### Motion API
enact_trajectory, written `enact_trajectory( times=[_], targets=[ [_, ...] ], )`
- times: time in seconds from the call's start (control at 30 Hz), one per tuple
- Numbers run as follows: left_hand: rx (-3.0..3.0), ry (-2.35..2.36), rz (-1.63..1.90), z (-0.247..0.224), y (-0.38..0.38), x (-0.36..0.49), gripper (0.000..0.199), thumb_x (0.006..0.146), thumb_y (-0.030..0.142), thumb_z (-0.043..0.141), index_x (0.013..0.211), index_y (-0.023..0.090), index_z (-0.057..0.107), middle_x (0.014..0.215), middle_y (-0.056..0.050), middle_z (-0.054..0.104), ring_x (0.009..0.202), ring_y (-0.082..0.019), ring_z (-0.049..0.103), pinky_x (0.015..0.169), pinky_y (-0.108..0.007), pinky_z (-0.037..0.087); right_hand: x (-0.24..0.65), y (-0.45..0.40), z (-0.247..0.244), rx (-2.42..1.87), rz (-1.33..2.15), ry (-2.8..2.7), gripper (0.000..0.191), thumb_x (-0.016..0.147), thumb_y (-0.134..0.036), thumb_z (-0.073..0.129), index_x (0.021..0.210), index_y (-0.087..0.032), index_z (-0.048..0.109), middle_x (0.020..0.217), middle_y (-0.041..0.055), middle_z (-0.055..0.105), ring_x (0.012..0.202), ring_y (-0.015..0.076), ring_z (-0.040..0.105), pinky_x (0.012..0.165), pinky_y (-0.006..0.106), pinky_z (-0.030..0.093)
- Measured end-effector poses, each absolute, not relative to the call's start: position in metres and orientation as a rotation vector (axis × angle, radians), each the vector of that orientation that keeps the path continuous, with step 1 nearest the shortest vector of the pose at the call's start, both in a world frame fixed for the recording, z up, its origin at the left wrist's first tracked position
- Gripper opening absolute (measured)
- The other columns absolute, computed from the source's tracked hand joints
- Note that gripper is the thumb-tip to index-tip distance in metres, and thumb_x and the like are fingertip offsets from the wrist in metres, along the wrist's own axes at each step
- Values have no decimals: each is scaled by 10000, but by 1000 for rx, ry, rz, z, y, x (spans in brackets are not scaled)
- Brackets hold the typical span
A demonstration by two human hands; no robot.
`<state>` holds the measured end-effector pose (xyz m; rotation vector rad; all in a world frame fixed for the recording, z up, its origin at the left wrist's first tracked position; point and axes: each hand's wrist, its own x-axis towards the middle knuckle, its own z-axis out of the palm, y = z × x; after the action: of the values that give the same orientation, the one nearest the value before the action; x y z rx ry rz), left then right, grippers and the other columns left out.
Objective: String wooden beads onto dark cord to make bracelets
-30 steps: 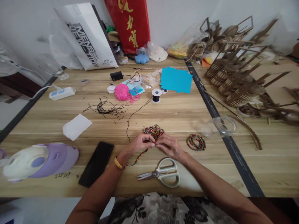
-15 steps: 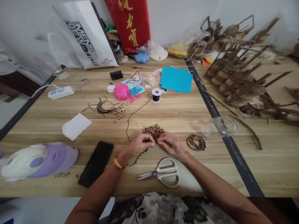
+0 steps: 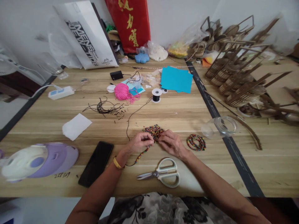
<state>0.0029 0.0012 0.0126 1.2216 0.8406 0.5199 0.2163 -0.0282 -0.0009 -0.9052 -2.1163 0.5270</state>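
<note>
Black cord [image 3: 127, 127], bright strung beads [image 3: 141, 154] — hands [image 3: 138, 143] at bead pile [image 3: 154, 130]

Left wrist [image 3: 121, 158]: wears a single yellow-gold bangle [image 3: 117, 163], a rounded, fairly broad band with a smooth-looking surface and a soft shine; any engraving is too small to make out.
Left hand [image 3: 140, 141]: bare, slim-fingered.
Right hand [image 3: 172, 144]: bare, like the wrist behind it.
Forearms [image 3: 215, 183]: both uncovered as far as the picture's lower edge.
Garment [image 3: 161, 210]: printed cloth over the torso, mottled grey and off-white with black patches.
Print: floral, with a dark leafy sprig on the wearer's left and blackish, blossom-like blotches on the right.
</note>
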Motion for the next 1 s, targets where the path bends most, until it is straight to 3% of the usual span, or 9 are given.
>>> enact_trajectory(
  times=[0.2, 0.63, 1.0],
  targets=[
    [1220, 857, 527, 12, 2, 4, 291, 669, 377, 724, 700, 122, 589, 645, -8, 609, 560, -86, 544, 546, -203, 468, 214, -27, 1, -893, 431, -2298, 127, 907, -191, 520, 864, -178, 639, 845, 82, 595, 806, 198, 501, 732, 353, 447],
    [1238, 845, 528, 12, 2, 4, 282, 689, 373, 708, 711, 119, 588, 654, -12, 610, 594, -97, 555, 554, -206, 474, 212, -27, -3, -897, 352, -2376, 132, 915, -198, 508, 906, -166, 636, 858, 80, 592, 848, 207, 479, 796, 367, 410],
    [1235, 835, 538, 10, 2, 4, 266, 675, 357, 714, 703, 123, 592, 648, 1, 598, 559, -85, 534, 539, -200, 465, 212, -27, -2, -839, 427, -2267, 85, 913, -171, 519, 939, -176, 600, 876, 72, 641, 855, 194, 538, 827, 383, 429]
  ],
)
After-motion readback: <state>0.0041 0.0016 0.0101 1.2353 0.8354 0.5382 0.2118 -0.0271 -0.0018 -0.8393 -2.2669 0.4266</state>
